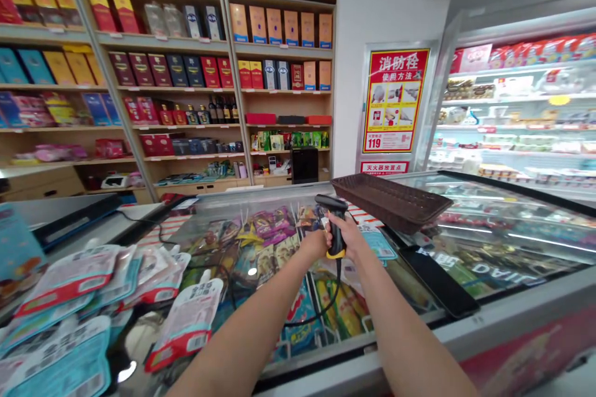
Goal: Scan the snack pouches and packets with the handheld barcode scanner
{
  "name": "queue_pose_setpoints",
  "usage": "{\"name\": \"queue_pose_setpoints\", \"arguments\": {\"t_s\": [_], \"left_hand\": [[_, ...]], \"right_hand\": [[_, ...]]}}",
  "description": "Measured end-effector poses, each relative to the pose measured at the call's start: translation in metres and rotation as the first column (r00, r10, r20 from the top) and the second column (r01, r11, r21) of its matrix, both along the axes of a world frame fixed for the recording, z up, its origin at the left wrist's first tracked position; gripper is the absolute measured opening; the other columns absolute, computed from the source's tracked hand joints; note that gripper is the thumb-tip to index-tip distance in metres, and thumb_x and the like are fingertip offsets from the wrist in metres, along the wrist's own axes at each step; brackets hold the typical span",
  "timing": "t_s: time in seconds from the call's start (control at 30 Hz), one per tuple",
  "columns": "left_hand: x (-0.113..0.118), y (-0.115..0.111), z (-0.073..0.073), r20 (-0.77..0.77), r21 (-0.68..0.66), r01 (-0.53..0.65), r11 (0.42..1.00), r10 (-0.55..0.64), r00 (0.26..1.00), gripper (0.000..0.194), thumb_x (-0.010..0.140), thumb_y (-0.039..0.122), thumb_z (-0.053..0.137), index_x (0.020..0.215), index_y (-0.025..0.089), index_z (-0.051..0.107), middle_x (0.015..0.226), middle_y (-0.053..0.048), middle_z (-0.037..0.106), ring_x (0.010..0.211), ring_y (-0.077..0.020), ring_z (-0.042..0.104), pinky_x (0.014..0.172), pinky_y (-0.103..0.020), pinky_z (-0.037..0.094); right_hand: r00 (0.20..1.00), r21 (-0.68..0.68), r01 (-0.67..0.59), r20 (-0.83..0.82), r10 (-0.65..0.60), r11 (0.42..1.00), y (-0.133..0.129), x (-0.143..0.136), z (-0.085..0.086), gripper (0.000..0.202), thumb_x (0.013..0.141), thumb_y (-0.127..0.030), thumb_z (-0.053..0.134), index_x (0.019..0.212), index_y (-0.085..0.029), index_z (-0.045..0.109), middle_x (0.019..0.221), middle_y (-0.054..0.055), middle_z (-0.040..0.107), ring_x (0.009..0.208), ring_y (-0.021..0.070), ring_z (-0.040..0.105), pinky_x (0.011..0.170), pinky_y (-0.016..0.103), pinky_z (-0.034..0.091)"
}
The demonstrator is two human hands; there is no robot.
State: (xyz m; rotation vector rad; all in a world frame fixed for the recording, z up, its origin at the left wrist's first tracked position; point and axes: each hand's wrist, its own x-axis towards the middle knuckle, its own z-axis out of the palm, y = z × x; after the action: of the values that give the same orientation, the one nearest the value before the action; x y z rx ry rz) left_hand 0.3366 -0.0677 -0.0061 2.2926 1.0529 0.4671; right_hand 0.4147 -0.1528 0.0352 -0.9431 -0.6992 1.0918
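Observation:
A black barcode scanner (337,239) with a yellow-edged base stands upright over the glass-topped freezer. My right hand (347,231) is wrapped round its handle from the right, and a black cable (333,304) hangs from its base and loops left. My left hand (317,243) is closed just left of the handle, beneath the scanner's head. A small pale patch shows by its fingers; what it grips is mostly hidden. Under both hands, colourful ice-cream packets (279,254) lie inside the freezer (298,363), seen through its glass.
Several spouted pouches (189,322) lie on the glass at left. At the back right sits a brown woven tray (391,198), with a dark flat panel (437,279) in front. Stocked shelves (186,87) line the back wall, and a lit refrigerated display (521,105) stands at right.

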Motion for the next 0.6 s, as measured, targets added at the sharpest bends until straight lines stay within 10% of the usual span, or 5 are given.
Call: {"name": "queue_pose_setpoints", "arguments": {"t_s": [0.6], "left_hand": [[0.004,-0.011,0.006,-0.151,-0.016,0.119,0.993,-0.12,0.981,0.025,0.056,0.007,0.065,0.053,0.021,0.045,0.053,0.0,0.05,0.076,-0.0236,0.064,0.072,-0.029,0.047]], "right_hand": [[0.999,-0.12,-0.032,0.023,0.035,0.992,-0.007,0.001,0.004,0.031,0.066,-0.037,0.075,0.078,-0.017,0.055,0.05,-0.005,0.055,0.036,0.0073,0.046,0.035,0.02,0.04]]}}
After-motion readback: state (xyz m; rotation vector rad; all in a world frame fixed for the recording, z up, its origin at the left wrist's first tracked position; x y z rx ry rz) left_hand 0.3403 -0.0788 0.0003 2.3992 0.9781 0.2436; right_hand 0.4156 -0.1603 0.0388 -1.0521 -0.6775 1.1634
